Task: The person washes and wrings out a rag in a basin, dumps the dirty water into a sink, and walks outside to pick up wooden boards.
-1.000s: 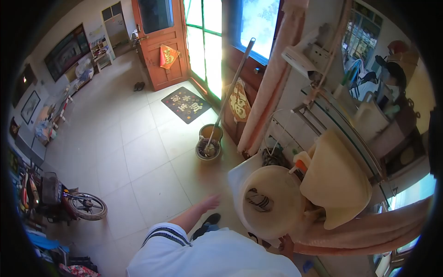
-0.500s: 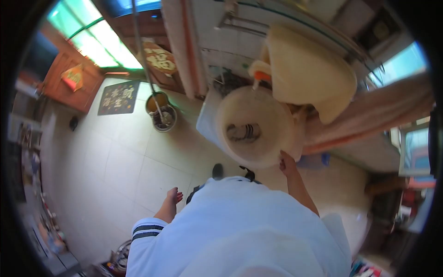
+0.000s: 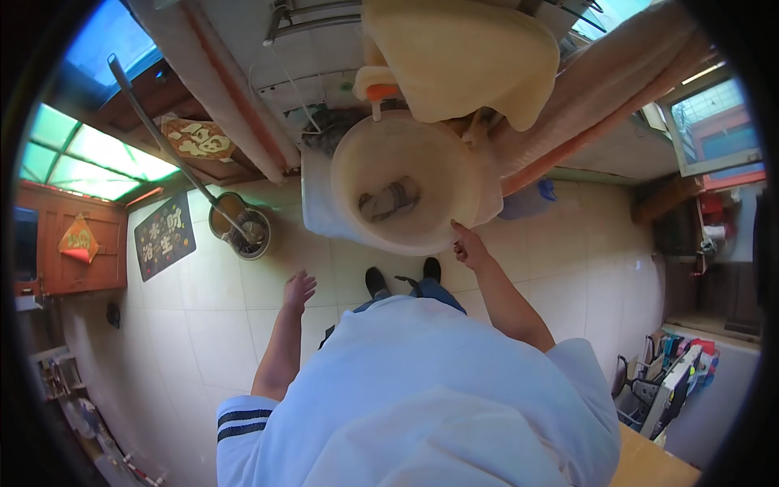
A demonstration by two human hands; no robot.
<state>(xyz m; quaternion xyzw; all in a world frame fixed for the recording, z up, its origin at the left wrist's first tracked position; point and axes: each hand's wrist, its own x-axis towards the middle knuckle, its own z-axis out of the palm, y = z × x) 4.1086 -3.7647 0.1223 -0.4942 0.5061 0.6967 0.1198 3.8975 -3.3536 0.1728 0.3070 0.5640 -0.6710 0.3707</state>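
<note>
A large, pale round basin [image 3: 442,154] rests on a white stand or sink before me. Inside it lies a small grey cloth piece with dark stripes [image 3: 391,200], perhaps a sock. My right hand [image 3: 469,246] has its fingers closed on the basin's near right rim. To the left, my left hand [image 3: 299,290] hangs in the air over the floor, fingers apart, holding nothing. A white spout with an orange part [image 3: 381,92] sits at the basin's far rim. Just behind hangs a cream towel [image 3: 462,57].
A mop [image 3: 166,146] leans in a bucket [image 3: 264,246] on the left, beside a dark mat [image 3: 165,235]. Long pink-edged curtains [image 3: 600,105] hang right of the basin. A blue plastic item [image 3: 527,201] lies under them. Folded chairs [image 3: 661,385] stand at lower right.
My view has turned and straightened, so the basin now appears higher and further left. My left hand has risen and reached forward. My right hand stays at the basin's rim.
</note>
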